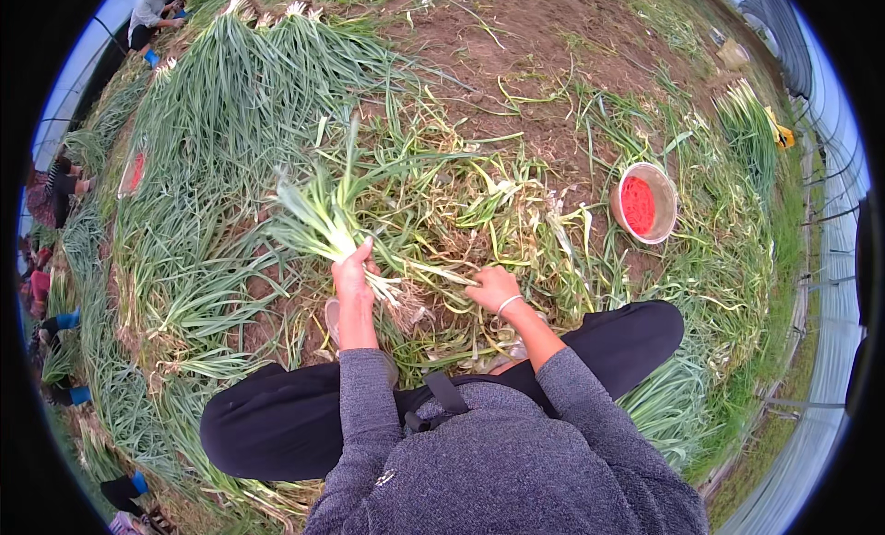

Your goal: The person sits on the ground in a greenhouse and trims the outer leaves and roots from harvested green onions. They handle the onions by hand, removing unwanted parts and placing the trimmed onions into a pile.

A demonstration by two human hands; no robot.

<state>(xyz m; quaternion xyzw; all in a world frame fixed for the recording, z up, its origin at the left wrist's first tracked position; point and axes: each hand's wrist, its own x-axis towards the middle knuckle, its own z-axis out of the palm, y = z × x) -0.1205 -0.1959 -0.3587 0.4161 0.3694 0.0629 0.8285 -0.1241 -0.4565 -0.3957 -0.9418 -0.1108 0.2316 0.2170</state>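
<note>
My left hand (pixel 354 267) is closed around a bunch of green onions (pixel 325 220), whose leaves fan up and to the left while the white, rooted ends hang below the fist. To its right, my right hand (pixel 495 288) pinches the pale end of a single stalk (pixel 437 269) that slants up to the left towards the bunch. A white band circles the right wrist. Stripped leaves and roots (pixel 511 210) litter the ground just beyond both hands.
A metal bowl (pixel 665 207) with red ties stands at the right. Large heaps of green onions (pixel 256 86) lie at the upper left, with another bundle (pixel 748 130) at the far right. Several people sit along the left edge, one person (pixel 148 20) at the upper left. Plastic sheeting (pixel 830 258) borders the right.
</note>
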